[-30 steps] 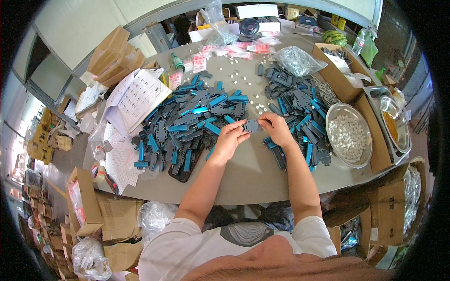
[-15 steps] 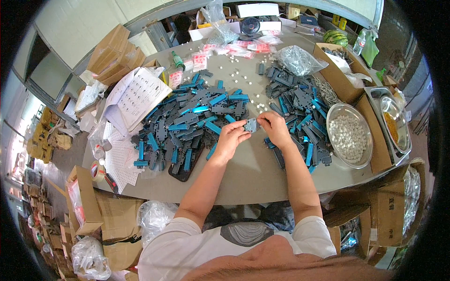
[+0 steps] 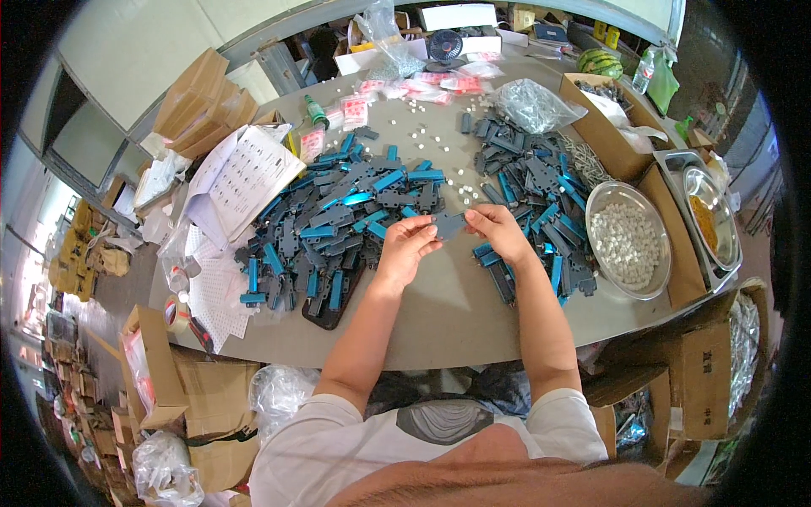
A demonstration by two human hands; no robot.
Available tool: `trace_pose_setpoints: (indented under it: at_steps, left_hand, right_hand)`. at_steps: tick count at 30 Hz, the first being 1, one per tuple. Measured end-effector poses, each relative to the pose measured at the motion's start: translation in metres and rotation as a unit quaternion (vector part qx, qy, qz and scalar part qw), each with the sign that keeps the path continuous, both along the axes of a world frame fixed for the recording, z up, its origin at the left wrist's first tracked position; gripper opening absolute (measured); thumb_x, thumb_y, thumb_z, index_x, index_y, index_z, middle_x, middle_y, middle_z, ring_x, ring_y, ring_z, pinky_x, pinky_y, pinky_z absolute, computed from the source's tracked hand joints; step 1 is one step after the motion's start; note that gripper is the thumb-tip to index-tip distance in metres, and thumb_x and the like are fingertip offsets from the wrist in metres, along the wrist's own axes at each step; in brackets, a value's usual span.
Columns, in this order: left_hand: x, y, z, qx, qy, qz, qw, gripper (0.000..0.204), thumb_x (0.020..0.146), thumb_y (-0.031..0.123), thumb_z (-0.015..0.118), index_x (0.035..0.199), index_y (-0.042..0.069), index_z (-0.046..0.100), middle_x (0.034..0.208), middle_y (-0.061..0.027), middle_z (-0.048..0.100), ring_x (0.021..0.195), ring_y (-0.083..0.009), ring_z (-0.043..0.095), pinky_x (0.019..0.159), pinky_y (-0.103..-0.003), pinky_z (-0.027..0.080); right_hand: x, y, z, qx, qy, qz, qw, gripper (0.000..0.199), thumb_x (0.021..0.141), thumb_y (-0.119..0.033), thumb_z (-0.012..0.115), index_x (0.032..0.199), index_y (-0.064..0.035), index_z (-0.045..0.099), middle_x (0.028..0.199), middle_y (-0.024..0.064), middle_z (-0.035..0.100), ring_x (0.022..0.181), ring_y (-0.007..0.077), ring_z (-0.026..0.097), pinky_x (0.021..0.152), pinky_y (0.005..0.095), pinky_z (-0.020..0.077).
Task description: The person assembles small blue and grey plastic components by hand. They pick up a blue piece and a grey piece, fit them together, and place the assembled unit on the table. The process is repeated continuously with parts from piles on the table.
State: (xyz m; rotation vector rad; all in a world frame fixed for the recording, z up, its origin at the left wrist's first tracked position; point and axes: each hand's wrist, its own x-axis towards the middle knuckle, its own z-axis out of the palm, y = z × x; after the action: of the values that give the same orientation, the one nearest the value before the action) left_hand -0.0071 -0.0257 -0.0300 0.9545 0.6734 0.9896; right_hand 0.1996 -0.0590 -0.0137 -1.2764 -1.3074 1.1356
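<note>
Between my two hands, just above the table, is a small dark grey flat part (image 3: 449, 225) of the same look as those in the piles. My left hand (image 3: 407, 247) pinches its left end between thumb and fingers. At its right end, my right hand (image 3: 500, 231) closes with thumb and fingertips. A wide pile of grey and blue plastic parts (image 3: 338, 215) lies to the left of my left hand. Another pile of such parts (image 3: 541, 190) is beside and beyond my right hand. The fingers hide some of the held part.
A metal bowl of small white pieces (image 3: 629, 241) stands at the right, beside an open cardboard box (image 3: 612, 106). Papers (image 3: 249, 173) lie at the left. A dark phone-like slab (image 3: 325, 314) sits under the left pile's near edge. White pieces (image 3: 422, 133) are scattered beyond.
The held part has turned: its pale, shiny side showed before, and now a dark grey face shows. Both hands stay in nearly the same place, still gripping it.
</note>
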Motion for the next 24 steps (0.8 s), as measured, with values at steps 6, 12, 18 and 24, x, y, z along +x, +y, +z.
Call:
trace_pose_setpoints:
  at_steps: [6, 12, 18, 24]
  left_hand:
    - [-0.001, -0.001, 0.006, -0.020, -0.035, -0.058, 0.997, 0.026, 0.086, 0.007, 0.063, 0.108, -0.005, 0.059, 0.095, -0.0130, 0.066, 0.080, -0.0201, 0.067, 0.071, -0.027, 0.056]
    - [-0.004, 0.003, 0.006, -0.032, -0.064, -0.079, 0.994, 0.027, 0.086, 0.008, 0.062, 0.109, -0.007, 0.058, 0.097, -0.0144, 0.066, 0.081, -0.0216, 0.067, 0.071, -0.027, 0.057]
    - [-0.012, 0.013, 0.002, 0.103, 0.007, 0.229, 0.968, 0.031, 0.086, 0.003, 0.062, 0.116, -0.004, 0.056, 0.093, -0.0059, 0.062, 0.078, -0.0113, 0.061, 0.075, -0.027, 0.054]
    - [-0.001, 0.008, 0.008, 0.410, 0.317, 0.327, 0.790, 0.047, 0.083, 0.008, 0.065, 0.128, 0.008, 0.051, 0.138, -0.0185, 0.038, 0.114, -0.0246, 0.046, 0.087, -0.034, 0.046]
  right_hand:
    - [-0.005, 0.001, -0.006, 0.024, 0.085, -0.004, 0.996, 0.033, 0.088, -0.030, 0.057, 0.069, -0.0033, 0.058, 0.064, -0.0002, 0.053, 0.060, 0.0095, 0.045, 0.055, 0.0260, 0.0348]
    - [-0.009, 0.006, -0.015, 0.035, 0.104, 0.000, 0.994, 0.038, 0.090, -0.035, 0.055, 0.067, -0.0050, 0.056, 0.063, -0.0001, 0.052, 0.059, 0.0089, 0.046, 0.055, 0.0252, 0.0356]
    - [0.027, 0.009, -0.011, 0.144, -0.294, -0.227, 0.917, 0.030, 0.089, -0.032, 0.057, 0.083, -0.0038, 0.066, 0.074, 0.0087, 0.064, 0.067, 0.0237, 0.058, 0.063, 0.0358, 0.0456]
    - [0.027, 0.003, -0.023, 0.144, -0.532, -0.240, 0.799, 0.023, 0.078, -0.004, 0.055, 0.095, -0.0139, 0.066, 0.096, 0.0057, 0.065, 0.099, 0.0254, 0.055, 0.090, 0.0509, 0.0291]
